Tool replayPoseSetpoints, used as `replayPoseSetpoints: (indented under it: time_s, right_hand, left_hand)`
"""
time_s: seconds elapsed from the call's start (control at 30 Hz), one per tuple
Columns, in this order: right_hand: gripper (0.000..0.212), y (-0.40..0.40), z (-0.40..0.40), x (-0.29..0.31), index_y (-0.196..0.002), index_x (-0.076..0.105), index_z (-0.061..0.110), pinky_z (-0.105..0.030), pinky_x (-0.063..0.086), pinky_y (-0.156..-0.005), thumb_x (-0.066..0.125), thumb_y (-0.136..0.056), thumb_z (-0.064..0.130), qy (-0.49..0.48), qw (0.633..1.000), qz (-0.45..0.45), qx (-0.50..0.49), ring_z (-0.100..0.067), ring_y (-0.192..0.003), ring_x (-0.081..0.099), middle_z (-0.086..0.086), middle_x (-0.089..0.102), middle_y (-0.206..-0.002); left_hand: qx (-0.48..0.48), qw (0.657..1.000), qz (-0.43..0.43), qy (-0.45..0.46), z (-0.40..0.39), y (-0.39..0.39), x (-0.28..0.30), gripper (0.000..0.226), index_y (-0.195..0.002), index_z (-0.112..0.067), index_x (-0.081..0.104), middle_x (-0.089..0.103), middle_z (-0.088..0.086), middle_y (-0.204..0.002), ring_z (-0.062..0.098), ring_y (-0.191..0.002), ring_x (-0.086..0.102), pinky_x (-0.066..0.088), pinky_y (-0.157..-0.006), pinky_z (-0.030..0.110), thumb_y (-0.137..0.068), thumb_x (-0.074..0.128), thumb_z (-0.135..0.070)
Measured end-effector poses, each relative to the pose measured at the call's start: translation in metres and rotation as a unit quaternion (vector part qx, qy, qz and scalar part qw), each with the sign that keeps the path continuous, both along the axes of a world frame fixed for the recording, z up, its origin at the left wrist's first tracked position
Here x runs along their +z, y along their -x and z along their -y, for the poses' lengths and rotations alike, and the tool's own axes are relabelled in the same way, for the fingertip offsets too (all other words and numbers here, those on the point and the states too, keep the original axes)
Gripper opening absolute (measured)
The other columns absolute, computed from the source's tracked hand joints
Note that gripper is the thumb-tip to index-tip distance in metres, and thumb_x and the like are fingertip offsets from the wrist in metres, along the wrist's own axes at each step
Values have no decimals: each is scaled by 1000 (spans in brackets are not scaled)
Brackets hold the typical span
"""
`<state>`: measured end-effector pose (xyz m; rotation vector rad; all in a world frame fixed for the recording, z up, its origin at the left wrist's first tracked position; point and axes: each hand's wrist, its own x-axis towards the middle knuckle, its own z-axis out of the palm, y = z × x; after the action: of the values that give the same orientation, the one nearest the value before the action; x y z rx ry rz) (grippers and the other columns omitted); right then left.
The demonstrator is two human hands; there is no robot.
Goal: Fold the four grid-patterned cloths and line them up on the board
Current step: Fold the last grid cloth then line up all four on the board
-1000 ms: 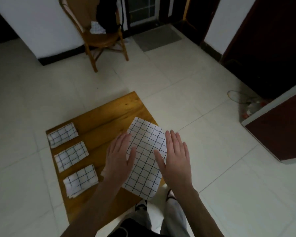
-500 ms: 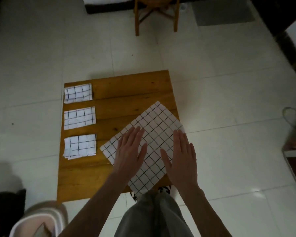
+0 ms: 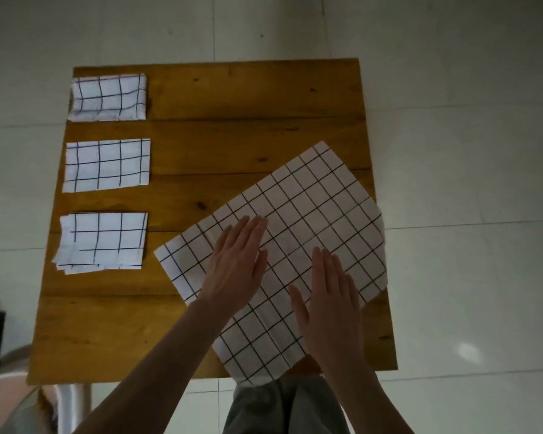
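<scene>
- Now my left hand (image 3: 237,261) lies flat, palm down, fingers straight and together, on the unfolded grid cloth (image 3: 298,233)
- my right hand (image 3: 329,303) presses flat on the same cloth just beside it, thumb spread, gripping nothing
- both forearms reach in from the near edge
- the cloth sits skewed on the right half of the wooden board (image 3: 232,120), one corner hanging off the near edge
- three folded cloths (image 3: 107,166) line the board's left side, apart from one another

Three folded cloths (image 3: 107,166) line the board's (image 3: 232,95) left edge.
</scene>
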<state>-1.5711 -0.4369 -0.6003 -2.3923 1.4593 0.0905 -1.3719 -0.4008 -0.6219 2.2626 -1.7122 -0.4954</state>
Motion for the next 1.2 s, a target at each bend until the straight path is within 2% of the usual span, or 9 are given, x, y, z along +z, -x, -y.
replayPoseSetpoints:
  time_s: [0.17,0.27,0.53,0.73,0.87,1.0,1.07,1.1,1.2]
  right_hand:
    - [78,1,-6,-45,-164,18,15,-48,29,-122,24,-104,64,-9,999,-33,-11,-29,-156,21,-8,22,-170]
    - [77,6,-4,-59,-164,17,16,-47,27,-122,25,-104,63,-4,999,-40,8,-29,-157,17,-8,16,-171]
    - [71,18,40,-61,-164,19,22,-49,14,-126,18,-106,63,-11,997,-15,77,-21,-160,7,-1,13,-172]
    - [70,16,84,-61,-163,22,23,-53,12,-127,18,-106,63,-3,986,-30,161,-18,-160,2,5,9,-173]
    - [67,9,112,-61,-162,23,24,-56,13,-127,21,-106,62,1,977,-40,211,-16,-160,-1,9,5,-173]
    - [63,0,130,-63,-162,20,25,-52,11,-129,30,-108,57,1,965,-25,261,-14,-159,-5,10,3,-173]
    - [62,-3,137,-65,-162,21,25,-50,12,-129,33,-108,54,4,958,-18,285,-13,-159,-4,9,3,-173]
    - [62,-4,141,-67,-163,19,26,-49,12,-129,34,-109,53,6,955,-21,295,-13,-159,-4,9,2,-173]
    - [67,-4,142,-69,-165,5,25,-49,13,-129,28,-110,53,32,951,-26,308,-15,-159,-2,5,0,-173]
  left_hand:
    - [-100,994,35,3,7,-5,-39,56,-164,-14,22,16,3,-173,17,-161,3,13,-130,46,-111,31,-30]
    - [-130,991,43,-8,6,-8,-49,59,-165,-15,17,10,1,-174,17,-161,1,17,-128,49,-111,32,-35]
    - [-75,993,80,-35,-15,-8,-57,63,-166,-18,16,5,3,-174,22,-161,1,17,-126,58,-110,34,-43]
    - [-27,995,93,-27,-27,-5,-57,64,-164,-18,23,14,3,-173,23,-161,9,18,-125,61,-109,28,-50]
    - [-30,992,124,-24,-33,-5,-53,69,-163,-14,27,22,7,-171,26,-158,21,20,-124,60,-107,31,-53]
    - [-21,992,126,-4,-33,-12,-48,65,-155,-8,43,44,11,-160,32,-145,43,30,-120,57,-106,37,-51]
    - [-5,994,110,11,-28,-15,-49,61,-152,-9,47,49,12,-154,32,-140,47,31,-121,54,-107,38,-48]
    - [0,995,102,15,-25,-17,-50,61,-154,-9,44,47,12,-156,32,-144,43,29,-123,52,-107,37,-46]
    - [-2,996,84,13,-18,-25,-56,61,-162,-9,28,27,12,-169,27,-159,18,21,-128,49,-109,32,-41]
